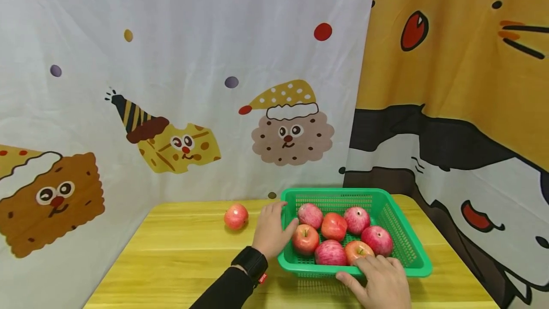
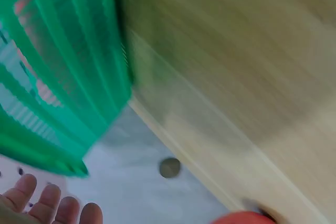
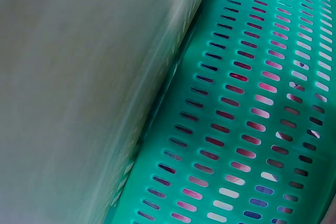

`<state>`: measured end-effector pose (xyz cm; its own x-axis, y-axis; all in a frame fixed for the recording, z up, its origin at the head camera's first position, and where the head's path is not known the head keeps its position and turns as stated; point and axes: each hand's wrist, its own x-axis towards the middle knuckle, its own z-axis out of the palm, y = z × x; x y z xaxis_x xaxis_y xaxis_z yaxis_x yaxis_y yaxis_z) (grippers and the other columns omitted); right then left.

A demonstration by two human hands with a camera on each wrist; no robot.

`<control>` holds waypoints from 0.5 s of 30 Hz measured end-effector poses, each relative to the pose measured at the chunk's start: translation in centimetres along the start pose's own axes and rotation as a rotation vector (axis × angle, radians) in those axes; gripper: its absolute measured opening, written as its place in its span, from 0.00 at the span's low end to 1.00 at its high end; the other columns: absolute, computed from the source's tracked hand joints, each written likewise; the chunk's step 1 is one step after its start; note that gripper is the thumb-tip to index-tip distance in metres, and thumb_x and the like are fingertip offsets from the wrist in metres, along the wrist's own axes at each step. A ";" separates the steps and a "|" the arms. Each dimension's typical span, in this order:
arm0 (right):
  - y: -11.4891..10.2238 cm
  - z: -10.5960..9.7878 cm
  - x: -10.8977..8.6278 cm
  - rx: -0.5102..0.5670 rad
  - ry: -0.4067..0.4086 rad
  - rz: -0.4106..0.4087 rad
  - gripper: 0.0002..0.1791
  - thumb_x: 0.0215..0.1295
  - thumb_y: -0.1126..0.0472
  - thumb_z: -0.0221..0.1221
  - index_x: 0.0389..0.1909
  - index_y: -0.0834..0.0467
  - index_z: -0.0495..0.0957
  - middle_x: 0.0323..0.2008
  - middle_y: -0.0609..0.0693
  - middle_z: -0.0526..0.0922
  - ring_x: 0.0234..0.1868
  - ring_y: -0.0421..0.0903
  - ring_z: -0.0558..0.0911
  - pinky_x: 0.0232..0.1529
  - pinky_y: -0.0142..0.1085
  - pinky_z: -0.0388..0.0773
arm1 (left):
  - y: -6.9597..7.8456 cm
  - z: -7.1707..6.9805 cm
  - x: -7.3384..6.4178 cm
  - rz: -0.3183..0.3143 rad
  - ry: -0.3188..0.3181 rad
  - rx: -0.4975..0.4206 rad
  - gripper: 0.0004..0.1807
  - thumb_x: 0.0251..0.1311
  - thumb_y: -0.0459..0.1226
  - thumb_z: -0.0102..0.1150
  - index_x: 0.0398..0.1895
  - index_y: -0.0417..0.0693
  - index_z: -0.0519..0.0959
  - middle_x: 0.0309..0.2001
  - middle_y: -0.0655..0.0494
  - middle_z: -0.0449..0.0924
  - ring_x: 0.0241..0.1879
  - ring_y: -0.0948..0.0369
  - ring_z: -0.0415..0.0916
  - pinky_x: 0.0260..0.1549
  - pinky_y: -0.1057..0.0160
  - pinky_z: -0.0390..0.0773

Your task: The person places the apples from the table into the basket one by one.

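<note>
A green plastic basket with slotted walls holds several red apples. My left hand is at the basket's left side, thumb reaching toward the rim. In the left wrist view its fingers are extended and look slightly apart from the rim. At the front rim, my right hand holds the edge, fingers over the top and thumb on the outer side. The right wrist view shows mostly the basket's slotted wall, with apples behind the slots. A lone apple lies on the table left of my left hand.
The yellow wood-grain table carries the basket on its right part. Behind it hangs a pale curtain printed with cartoon snacks; an orange and black printed cloth hangs at the right.
</note>
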<state>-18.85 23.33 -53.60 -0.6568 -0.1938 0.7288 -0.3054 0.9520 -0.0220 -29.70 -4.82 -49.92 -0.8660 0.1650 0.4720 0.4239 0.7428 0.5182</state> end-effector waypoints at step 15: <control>-0.2 -0.2 0.2 0.005 -0.006 0.011 0.30 0.52 0.20 0.66 0.28 0.42 0.84 0.29 0.40 0.87 0.30 0.43 0.78 0.40 0.45 0.72 | -6.2 -1.4 2.5 -0.121 -0.016 0.249 0.35 0.68 0.50 0.70 0.72 0.41 0.74 0.71 0.37 0.75 0.70 0.36 0.71 0.71 0.37 0.72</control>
<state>-18.79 23.19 -53.35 -0.6645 -0.1847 0.7241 -0.3013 0.9529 -0.0335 -34.15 -9.95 -50.97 -0.9112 0.0741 0.4053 0.2410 0.8938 0.3782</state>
